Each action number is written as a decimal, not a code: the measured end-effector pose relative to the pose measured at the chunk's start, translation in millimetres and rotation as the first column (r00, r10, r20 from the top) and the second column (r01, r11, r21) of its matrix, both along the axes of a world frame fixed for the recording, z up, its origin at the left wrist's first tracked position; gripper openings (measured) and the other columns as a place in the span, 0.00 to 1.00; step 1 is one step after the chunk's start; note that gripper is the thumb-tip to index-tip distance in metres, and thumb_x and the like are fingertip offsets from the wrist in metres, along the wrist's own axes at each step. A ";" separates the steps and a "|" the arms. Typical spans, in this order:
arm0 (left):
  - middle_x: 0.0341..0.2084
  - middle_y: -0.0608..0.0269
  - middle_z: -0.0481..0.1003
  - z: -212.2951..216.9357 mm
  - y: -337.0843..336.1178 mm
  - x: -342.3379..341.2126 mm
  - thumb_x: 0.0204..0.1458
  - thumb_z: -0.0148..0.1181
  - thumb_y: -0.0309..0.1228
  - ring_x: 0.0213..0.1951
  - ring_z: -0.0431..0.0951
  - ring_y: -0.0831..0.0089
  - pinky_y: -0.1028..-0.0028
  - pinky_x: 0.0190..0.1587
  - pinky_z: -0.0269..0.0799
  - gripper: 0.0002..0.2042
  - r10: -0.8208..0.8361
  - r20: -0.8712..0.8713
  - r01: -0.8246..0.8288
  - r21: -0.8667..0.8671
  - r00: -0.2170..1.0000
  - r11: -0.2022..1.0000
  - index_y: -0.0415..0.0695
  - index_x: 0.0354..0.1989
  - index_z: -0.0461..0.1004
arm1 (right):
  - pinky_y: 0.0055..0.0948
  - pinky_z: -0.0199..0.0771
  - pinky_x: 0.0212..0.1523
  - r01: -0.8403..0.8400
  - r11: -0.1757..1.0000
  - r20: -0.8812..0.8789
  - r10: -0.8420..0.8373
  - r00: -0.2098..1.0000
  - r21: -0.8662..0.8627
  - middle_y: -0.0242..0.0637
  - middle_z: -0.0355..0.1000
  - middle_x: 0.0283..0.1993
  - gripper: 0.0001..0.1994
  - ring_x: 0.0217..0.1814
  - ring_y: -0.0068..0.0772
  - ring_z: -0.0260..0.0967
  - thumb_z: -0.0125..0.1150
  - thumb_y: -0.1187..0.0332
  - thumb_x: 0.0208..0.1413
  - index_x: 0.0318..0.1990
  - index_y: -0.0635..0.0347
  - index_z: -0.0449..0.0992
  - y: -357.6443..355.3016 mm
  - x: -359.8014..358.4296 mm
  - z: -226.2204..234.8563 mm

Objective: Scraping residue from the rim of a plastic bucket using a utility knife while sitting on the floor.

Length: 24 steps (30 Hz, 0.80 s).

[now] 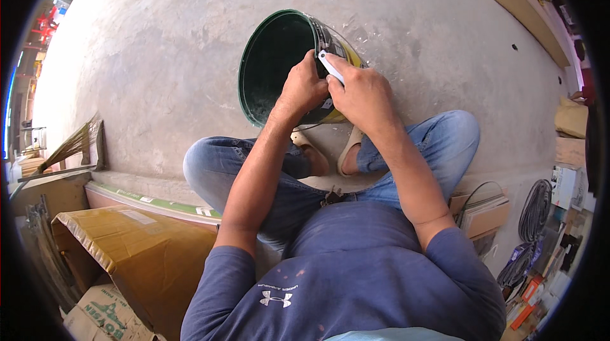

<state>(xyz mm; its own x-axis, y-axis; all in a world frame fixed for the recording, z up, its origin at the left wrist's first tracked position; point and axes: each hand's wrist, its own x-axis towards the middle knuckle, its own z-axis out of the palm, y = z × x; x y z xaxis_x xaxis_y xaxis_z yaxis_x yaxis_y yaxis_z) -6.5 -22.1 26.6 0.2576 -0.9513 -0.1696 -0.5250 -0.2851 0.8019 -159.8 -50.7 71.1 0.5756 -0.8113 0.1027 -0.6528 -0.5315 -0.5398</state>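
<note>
Left hand (304,90) gripped the green plastic bucket's (267,55) rim, right hand (359,94) clasped a small white tool (330,66) that could slip and cut

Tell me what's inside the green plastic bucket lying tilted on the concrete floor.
The green plastic bucket shows a dark interior with pale smears near the bottom rim, no loose object visible. The left hand grips the rim, covering part of the inside; shadow hides the deep end.

bucket (276,61): dark green inside and rim, yellow-and-black outside | tool (331,66): white | floor (165,42): grey concrete, pale flecks | jeans (438,144): faded blue | shirt (356,265): navy | cardboard box (136,245): tan | sandals (349,147): beige
</note>
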 end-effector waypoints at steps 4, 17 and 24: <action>0.44 0.32 0.81 -11.5 2.6 -2.3 0.53 0.68 0.35 0.50 0.83 0.42 0.55 0.50 0.79 0.32 0.040 0.070 -0.033 -0.098 0.997 0.995 0.27 0.62 0.67 | 0.54 0.81 0.46 0.004 1.000 -0.144 -0.006 0.990 -0.019 0.57 0.81 0.37 0.21 0.40 0.60 0.81 0.62 0.63 0.61 0.62 0.51 0.79 4.8 12.8 12.8; 0.43 0.36 0.82 -7.5 6.8 -5.4 0.49 0.72 0.34 0.50 0.84 0.46 0.57 0.51 0.80 0.28 0.094 -0.010 -0.095 -0.119 0.995 0.988 0.32 0.56 0.71 | 0.47 0.74 0.63 0.122 0.982 0.180 -0.148 0.973 0.146 0.60 0.78 0.56 0.24 0.60 0.61 0.76 0.61 0.58 0.63 0.63 0.62 0.76 -25.8 -0.2 -26.3; 0.41 0.41 0.83 -31.9 6.9 27.0 0.43 0.74 0.32 0.46 0.85 0.50 0.60 0.51 0.80 0.29 0.199 -0.149 -0.219 -0.135 0.969 0.966 0.32 0.54 0.71 | 0.48 0.78 0.57 0.023 0.971 0.279 -0.091 0.956 0.238 0.61 0.79 0.51 0.24 0.54 0.61 0.79 0.64 0.59 0.62 0.63 0.59 0.76 0.7 2.1 -21.7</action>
<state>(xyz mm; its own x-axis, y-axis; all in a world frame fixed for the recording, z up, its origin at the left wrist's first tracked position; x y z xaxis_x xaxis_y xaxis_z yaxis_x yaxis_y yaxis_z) 20.5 -15.1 -5.3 0.4382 -0.8956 -0.0766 -0.3520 -0.2494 0.9022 -157.7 -50.0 49.4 0.5018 -0.8627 0.0634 -0.4781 -0.3376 -0.8108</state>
